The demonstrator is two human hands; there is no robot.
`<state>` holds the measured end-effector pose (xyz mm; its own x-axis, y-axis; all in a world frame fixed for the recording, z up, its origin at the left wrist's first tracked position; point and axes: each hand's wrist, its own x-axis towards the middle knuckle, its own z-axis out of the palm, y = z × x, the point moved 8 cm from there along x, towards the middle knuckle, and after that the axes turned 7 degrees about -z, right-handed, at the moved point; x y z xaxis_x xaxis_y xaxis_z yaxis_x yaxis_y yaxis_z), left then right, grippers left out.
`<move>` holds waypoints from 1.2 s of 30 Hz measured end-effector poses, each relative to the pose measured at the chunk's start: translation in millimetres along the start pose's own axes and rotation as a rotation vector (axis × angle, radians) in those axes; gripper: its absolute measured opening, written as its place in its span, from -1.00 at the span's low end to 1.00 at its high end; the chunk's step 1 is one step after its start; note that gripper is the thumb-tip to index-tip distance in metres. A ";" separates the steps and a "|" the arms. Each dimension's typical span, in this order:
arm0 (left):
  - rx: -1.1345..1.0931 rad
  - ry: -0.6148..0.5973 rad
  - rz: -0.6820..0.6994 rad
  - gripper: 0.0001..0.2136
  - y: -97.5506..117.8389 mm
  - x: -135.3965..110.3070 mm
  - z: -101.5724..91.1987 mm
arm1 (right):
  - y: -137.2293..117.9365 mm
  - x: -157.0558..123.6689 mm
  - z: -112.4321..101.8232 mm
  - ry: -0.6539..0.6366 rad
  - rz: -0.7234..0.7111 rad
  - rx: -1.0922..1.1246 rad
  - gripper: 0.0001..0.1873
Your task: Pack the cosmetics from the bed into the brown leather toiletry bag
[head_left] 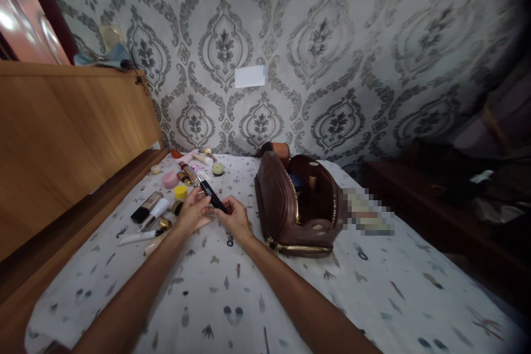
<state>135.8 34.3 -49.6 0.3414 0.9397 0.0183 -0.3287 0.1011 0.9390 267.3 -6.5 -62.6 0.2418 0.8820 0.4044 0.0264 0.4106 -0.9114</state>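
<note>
Between my two hands is a slim black cosmetic tube (213, 197), tilted, with a paler end pointing away from me. My left hand (194, 211) has its fingers closed around the tube's middle. At the near end, the fingers of my right hand (234, 218) pinch it. Close by on the left lie a yellow-lidded jar (180, 192), a pink round jar (170, 180), a bottle with a black cap (146, 207) and a white tube (136, 237). To the right of my hands stands a brown makeup bag (271, 199), unzipped, with a few items partly visible inside.
More cosmetics, including a small green round pot (218, 168), lie toward the wall. A brown cylindrical item (280, 150) sits behind the bag. A wooden panel (74, 149) borders the patterned sheet (232, 298) on the left. Right of the bag, something is pixelated.
</note>
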 end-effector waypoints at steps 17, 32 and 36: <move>-0.170 0.085 -0.015 -0.62 5.0 -0.3 -12.7 | -18.8 -8.5 15.9 -0.166 -0.137 -0.143 -0.73; -0.177 0.146 0.032 -0.59 8.4 -2.2 -15.1 | -17.2 -7.3 -4.2 0.032 -0.205 -0.361 -0.80; -0.172 0.170 0.047 -0.63 7.4 -2.1 -17.6 | -15.1 -6.5 -7.4 0.064 -0.191 -0.363 -0.78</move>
<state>117.2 38.9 -48.7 0.1735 0.9848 -0.0114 -0.4908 0.0965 0.8659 272.5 -20.2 -52.0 0.2587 0.7773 0.5735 0.4144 0.4469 -0.7928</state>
